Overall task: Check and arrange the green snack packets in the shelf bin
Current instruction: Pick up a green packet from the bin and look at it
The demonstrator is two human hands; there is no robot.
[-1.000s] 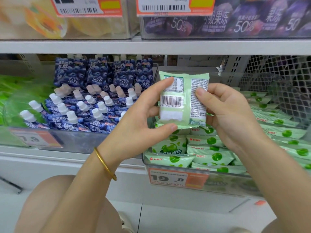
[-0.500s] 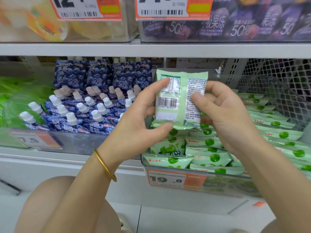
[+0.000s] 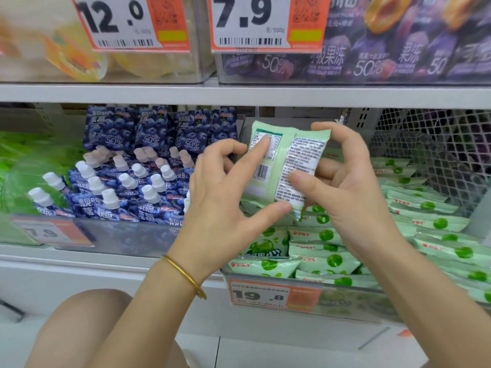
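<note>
So it's a white store shelf, and the row above has clear tubs with purple jelly packs behind the big 12.0 tag and the 7.9 tag. On the lower level, the left side is a tub crammed with blue pouches with white screw caps, some standing, most leaning toward the front. Far right there's a wire mesh basket, contents too blurry to call. Between them sits the shelf bin, with green snack packets lying flat in overlapping rows. Both hands are up in front of it and block the back left part of the bin, so no idea how that corner looks. The left hand has its index finger on the upper part of the held packet and its thumb under the bottom edge, pinching it. The right hand clamps it from the other side, thumb on the printed face, fingers wrapped behind. The packet is upright just above the bin, back side with barcode facing the camera. A 19.8 tag covers the bin's front wall, and there's a gold bangle on the left wrist.
</note>
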